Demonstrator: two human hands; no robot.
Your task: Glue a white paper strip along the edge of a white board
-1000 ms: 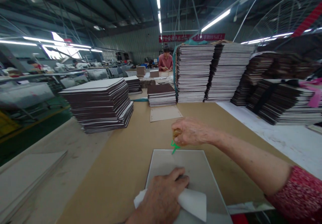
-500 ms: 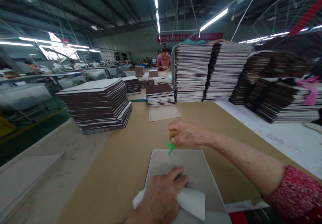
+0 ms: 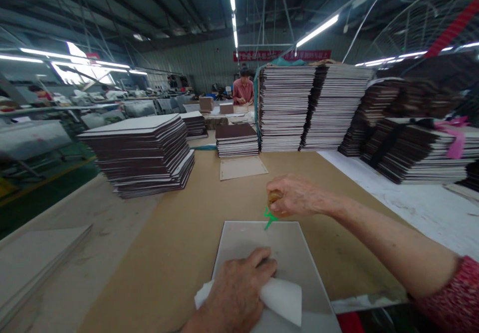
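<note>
A grey rectangular board with pale edges lies on the brown table cover in front of me. My left hand rests on it, closed round a crumpled white cloth or paper that sticks out on both sides of the palm. Above the board's far edge, my right hand grips an amber bottle, tilted down. Its green nozzle points at the board near the far edge; whether the tip touches is too small to tell.
A tall stack of dark boards stands at the left, a low stack beyond a flat sheet. High stacks rise at the right. A person works farther back. Sheets lie at the near left.
My right hand has moved to the right with the bottle, along the board's far edge. My left hand stays on the board with the white piece.
</note>
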